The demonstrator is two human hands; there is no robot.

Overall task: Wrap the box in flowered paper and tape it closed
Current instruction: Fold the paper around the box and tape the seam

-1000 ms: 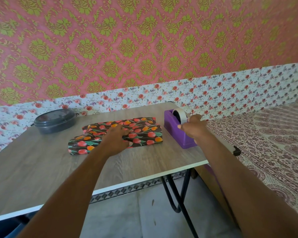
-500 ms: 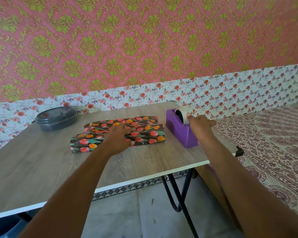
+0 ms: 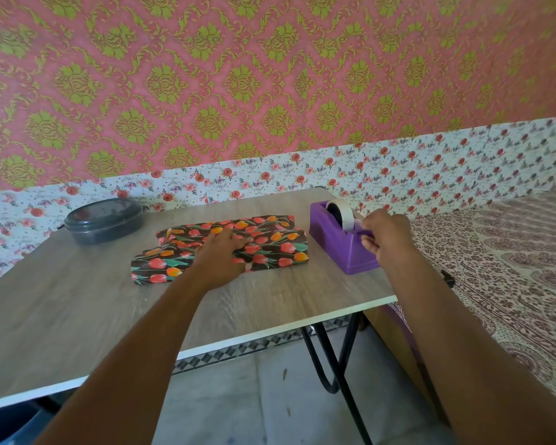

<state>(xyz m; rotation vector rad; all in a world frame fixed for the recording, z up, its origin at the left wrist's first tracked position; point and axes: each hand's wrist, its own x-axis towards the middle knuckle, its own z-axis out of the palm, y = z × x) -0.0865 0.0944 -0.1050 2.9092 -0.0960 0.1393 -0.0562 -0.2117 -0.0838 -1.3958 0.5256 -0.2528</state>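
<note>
Lying flat on the table (image 3: 77,300) under the left hand's (image 3: 220,255) spread palm, the flowered-paper parcel (image 3: 264,248) sits just left of the purple tape dispenser (image 3: 341,242), where the right hand (image 3: 387,236) seems to pinch the tape end, blurred.

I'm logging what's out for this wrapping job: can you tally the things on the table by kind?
Flowered paper wrapped around the box, under the left hand: 1
Purple tape dispenser with its tape roll, right hand at its cutter end: 1
Dark lidded container: 1
Total: 3 things on the table
</note>
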